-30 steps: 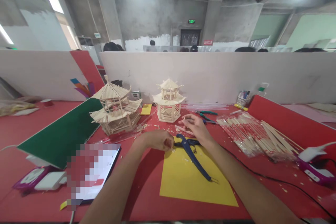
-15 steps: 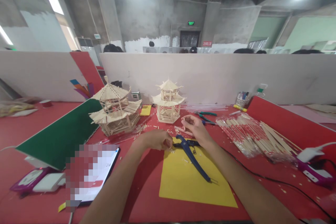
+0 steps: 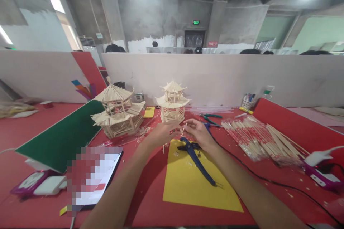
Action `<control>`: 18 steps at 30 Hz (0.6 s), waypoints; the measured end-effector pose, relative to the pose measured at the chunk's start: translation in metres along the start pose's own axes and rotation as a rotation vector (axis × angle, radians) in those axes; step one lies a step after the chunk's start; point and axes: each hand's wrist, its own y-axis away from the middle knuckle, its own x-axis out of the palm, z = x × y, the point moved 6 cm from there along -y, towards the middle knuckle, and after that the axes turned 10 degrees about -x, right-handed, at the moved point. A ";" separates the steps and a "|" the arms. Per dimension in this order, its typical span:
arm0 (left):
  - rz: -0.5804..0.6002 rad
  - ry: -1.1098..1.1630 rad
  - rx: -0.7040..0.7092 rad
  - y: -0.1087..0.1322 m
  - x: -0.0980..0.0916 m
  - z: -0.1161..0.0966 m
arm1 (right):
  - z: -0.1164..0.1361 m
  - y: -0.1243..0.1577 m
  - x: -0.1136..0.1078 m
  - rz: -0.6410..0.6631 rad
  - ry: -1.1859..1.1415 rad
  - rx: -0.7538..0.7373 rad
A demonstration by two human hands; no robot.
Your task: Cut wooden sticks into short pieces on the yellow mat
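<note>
My right hand (image 3: pixel 200 134) pinches a short wooden stick (image 3: pixel 184 128) between thumb and fingertips. Close beside it on the left, my left hand (image 3: pixel 167 131) has its fingers curled in toward that stick; what they grip is hidden. Another short stick (image 3: pixel 163 149) shows under my left hand, and I cannot tell whether it is held. Both hands are in front of a small two-tiered stick pavilion (image 3: pixel 173 102), covering part of its base. Blue-handled cutters (image 3: pixel 197 164) lie on a yellow sheet (image 3: pixel 185 193) just below the hands.
A larger stick pavilion (image 3: pixel 118 109) stands left, before a green board (image 3: pixel 61 136). A tablet (image 3: pixel 102 179) lies front left. Bagged sticks (image 3: pixel 252 137) and green-handled pliers (image 3: pixel 212 116) lie right. A black cable (image 3: pixel 258 176) crosses the red table. A pale partition (image 3: pixel 215 78) stands behind.
My left hand has risen from the yellow sheet up and away, meeting my right hand in front of the small pavilion. My right hand has shifted slightly, still holding the short stick.
</note>
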 end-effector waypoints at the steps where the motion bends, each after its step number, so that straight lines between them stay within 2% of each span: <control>1: -0.008 -0.019 0.012 0.000 0.002 0.000 | 0.000 0.000 0.001 0.000 -0.004 -0.007; 5: -0.047 -0.095 0.052 -0.001 0.006 0.001 | 0.001 0.000 0.000 -0.009 0.023 -0.056; 9: -0.110 -0.059 0.085 -0.002 0.006 0.003 | 0.003 0.000 0.000 0.016 0.067 -0.080; 15: -0.124 0.118 -0.049 -0.006 0.008 0.011 | 0.006 0.002 0.000 0.029 0.027 -0.032; 18: -0.107 0.168 -0.066 -0.007 0.011 0.009 | 0.009 0.003 0.001 0.022 0.019 -0.017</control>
